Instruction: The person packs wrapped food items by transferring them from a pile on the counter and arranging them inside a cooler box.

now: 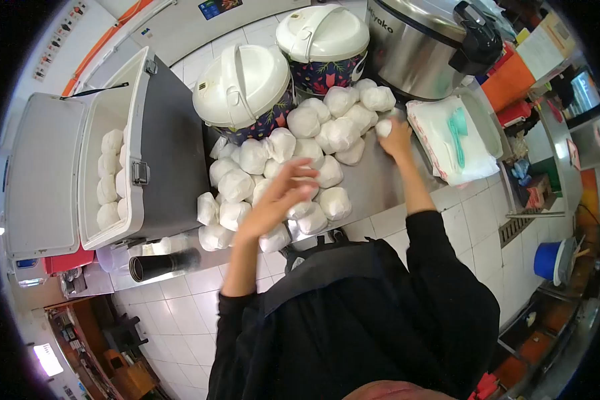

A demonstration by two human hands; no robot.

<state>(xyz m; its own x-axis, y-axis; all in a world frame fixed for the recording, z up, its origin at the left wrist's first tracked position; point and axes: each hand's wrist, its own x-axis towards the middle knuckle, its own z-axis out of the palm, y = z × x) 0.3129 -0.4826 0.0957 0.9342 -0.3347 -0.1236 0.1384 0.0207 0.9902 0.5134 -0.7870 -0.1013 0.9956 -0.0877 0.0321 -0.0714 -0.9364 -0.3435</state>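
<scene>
Many round, white, paper-wrapped bundles (pixel 235 185) are piled on a metal table (pixel 373 180). My left hand (pixel 283 200) is over the near side of the pile, its fingers spread, with nothing visible in it. At the pile's right end, my right hand (pixel 397 139) has its fingers closed around a white wrapped bundle (pixel 383 128); part of the grip is hidden. More wrapped bundles (pixel 109 175) are stacked inside an open grey cooler box (pixel 173 153) to the left, whose lid (pixel 45 177) hangs outward.
Two floral rice cookers (pixel 242 87) with white lids and a large steel cooker (pixel 413 50) stand behind the pile. To the right lies a stack of white paper (pixel 440 137) with a green cloth-like item (pixel 457 133). A black cylinder (pixel 163 265) lies near the cooler.
</scene>
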